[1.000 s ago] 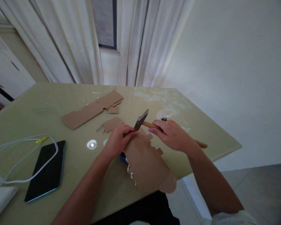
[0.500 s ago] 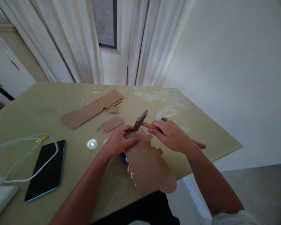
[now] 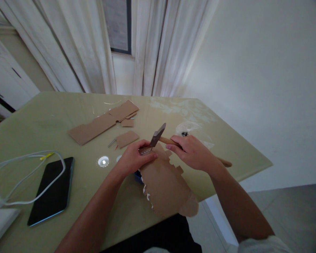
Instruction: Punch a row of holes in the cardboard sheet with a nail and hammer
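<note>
My right hand (image 3: 193,153) is wrapped round the wooden handle of a hammer (image 3: 158,135). The hammer's metal head is tilted, its lower face at the top of a thin nail (image 3: 151,149) that stands in a cardboard piece (image 3: 165,186). My left hand (image 3: 137,158) grips the far end of this cardboard, thumb on top and fingers curled round the far edge. A row of small pale dots shows beside the nail. White tufts stick out along the cardboard's left edge, and tabs along its right. Under it, a blue object (image 3: 138,177) is mostly hidden.
Cardboard strips (image 3: 97,128) and a small cardboard piece (image 3: 127,139) lie farther back on the table (image 3: 94,196). A clear plastic bag (image 3: 200,135) holds small black bits. On the left are a black tablet (image 3: 52,191), a white cable (image 3: 23,202) and a white box (image 3: 2,225).
Both hands, the hammer and the cardboard stay practically in place. A small green light now shows on the white box at the left edge.
</note>
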{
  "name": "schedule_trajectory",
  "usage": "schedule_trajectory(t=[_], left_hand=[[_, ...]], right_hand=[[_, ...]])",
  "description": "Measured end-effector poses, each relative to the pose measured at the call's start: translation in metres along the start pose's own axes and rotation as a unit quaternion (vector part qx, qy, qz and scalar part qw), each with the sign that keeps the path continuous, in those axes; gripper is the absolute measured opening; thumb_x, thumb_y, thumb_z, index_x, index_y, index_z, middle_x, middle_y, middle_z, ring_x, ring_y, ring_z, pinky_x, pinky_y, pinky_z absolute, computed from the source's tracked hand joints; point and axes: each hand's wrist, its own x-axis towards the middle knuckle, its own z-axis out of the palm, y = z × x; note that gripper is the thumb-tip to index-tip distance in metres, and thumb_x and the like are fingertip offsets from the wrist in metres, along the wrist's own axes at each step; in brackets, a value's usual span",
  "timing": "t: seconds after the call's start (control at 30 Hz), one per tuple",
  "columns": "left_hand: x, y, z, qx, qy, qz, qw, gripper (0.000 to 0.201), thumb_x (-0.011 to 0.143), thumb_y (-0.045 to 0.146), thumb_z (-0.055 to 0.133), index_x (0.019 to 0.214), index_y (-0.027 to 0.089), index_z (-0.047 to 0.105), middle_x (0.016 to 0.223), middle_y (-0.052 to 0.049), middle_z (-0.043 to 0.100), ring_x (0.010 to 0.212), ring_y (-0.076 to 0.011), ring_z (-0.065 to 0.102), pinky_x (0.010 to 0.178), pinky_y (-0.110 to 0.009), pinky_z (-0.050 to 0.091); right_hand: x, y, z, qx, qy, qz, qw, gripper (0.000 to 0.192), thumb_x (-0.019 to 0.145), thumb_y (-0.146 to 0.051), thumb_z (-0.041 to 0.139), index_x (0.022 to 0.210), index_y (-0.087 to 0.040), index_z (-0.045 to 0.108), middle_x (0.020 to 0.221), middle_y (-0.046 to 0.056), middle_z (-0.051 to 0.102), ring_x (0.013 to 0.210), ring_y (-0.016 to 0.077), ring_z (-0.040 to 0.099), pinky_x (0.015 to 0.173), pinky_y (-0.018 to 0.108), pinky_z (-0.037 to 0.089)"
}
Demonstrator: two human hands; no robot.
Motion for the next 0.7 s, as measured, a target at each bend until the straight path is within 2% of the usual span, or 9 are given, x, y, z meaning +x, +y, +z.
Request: schedule_trajectory(t=[0.7], left_hand=[[0.0011, -0.0009, -0.0005, -0.029, -0.014, 0.005, 0.999, 0.035, 0.084, 0.048, 0.085, 0.109, 0.023, 0.081, 0.108, -0.005, 0.084, 0.099, -0.0286, 0.077, 0.09, -0.04, 0.059]], right_hand=[[0.0031, 0.0018, 0.0099, -0.026, -0.015, -0.005, 1.0, 0.032, 0.114, -0.038, 0.055, 0.088, -0.02, 0.06, 0.077, 0.002, 0.062, 0.07, 0.0172, 0.05, 0.069, 0.034, 0.024]])
